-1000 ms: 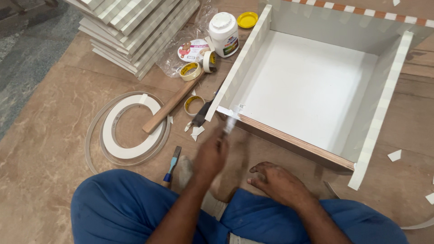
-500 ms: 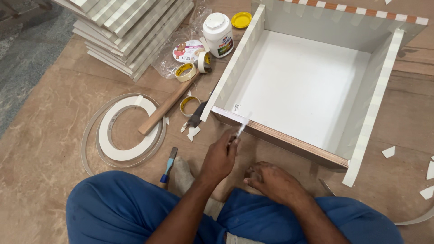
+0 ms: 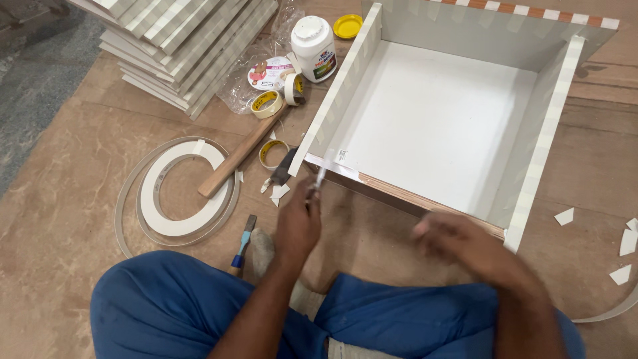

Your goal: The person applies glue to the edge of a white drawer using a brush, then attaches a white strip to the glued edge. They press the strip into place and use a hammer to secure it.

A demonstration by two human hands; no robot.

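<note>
Now our left hand pinches a thin, light, floppy white strip at the near-left corner of the stiff white drawer box; our right hand hovers blurred, grip unclear.

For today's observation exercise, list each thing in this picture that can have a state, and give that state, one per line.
White drawer box: open-topped, empty, front edge bare wood.
Glue jar: white cap on.
Yellow lid: off, lying on floor.
Edge-band coil: loosely coiled, flat.
Left hand: holds a thin tool at the drawer's corner.
Right hand: blurred, holding nothing visible.
</note>
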